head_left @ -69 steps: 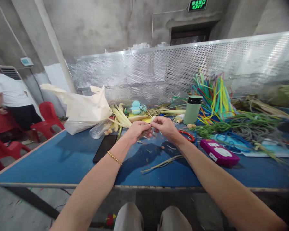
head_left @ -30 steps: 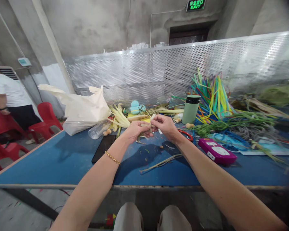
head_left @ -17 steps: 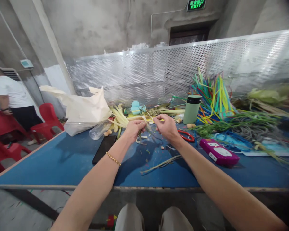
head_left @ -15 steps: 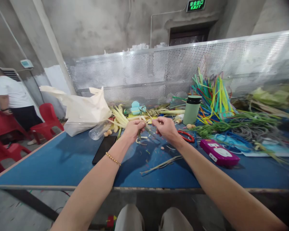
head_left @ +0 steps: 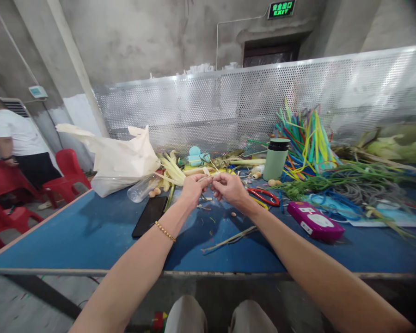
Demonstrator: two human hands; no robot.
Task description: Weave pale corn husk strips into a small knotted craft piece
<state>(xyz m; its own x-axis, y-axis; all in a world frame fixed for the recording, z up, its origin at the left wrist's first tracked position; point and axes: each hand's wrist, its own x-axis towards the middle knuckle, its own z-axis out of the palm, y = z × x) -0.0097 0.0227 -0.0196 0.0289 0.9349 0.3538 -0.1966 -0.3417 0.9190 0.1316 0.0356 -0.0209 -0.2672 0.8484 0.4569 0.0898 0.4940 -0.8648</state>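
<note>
My left hand [head_left: 193, 185] and my right hand [head_left: 229, 187] are held close together above the blue table [head_left: 90, 231], fingertips almost touching. Both pinch a thin pale strip of leaf [head_left: 208, 178] stretched between them. Scraps of leaf [head_left: 205, 199] lie on the table just under my hands. A longer dry strip [head_left: 229, 239] lies nearer the front edge. A bead bracelet [head_left: 164, 231] is on my left wrist.
A black phone [head_left: 149, 216], a clear bottle [head_left: 142, 187] and a cream bag [head_left: 119, 157] lie to the left. A green flask [head_left: 276, 159], red scissors [head_left: 266, 196], a magenta box [head_left: 315, 220], coloured strips [head_left: 307, 138] and green stems [head_left: 350, 178] fill the right. A person [head_left: 10, 138] stands by red chairs [head_left: 65, 171].
My hands moved apart a little while pulling the strip, then came back together. Small bits of leaf dropped onto the table below them.
</note>
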